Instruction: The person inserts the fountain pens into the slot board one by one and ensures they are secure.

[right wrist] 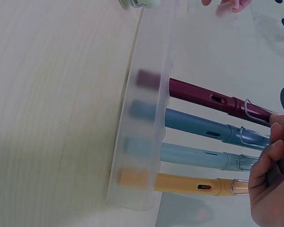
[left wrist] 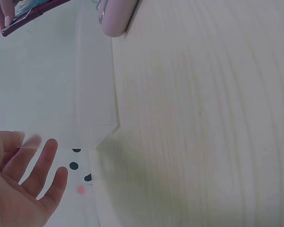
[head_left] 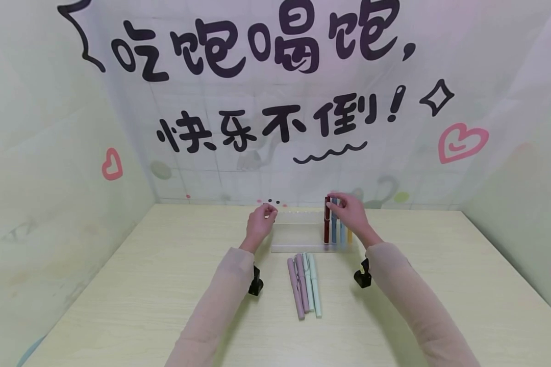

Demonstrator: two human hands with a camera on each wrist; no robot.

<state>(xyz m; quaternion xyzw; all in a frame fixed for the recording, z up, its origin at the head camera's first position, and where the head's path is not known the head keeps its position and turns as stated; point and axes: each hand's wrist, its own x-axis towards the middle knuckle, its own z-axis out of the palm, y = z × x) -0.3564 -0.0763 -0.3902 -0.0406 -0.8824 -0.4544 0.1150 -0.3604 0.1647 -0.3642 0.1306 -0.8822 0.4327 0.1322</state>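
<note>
Nearest you, two mauve capped pens and two mint-green capped pens lie side by side on the pale wood-grain table, just in front of the translucent plastic pen stand. Your left hand pinches the stand's upper left edge, while toward the right end your right hand grips the top of the dark-red clipped pen, upright in the stand beside the blue, light-blue and yellow pens. Behind the stand is the white backdrop with black lettering.
</note>
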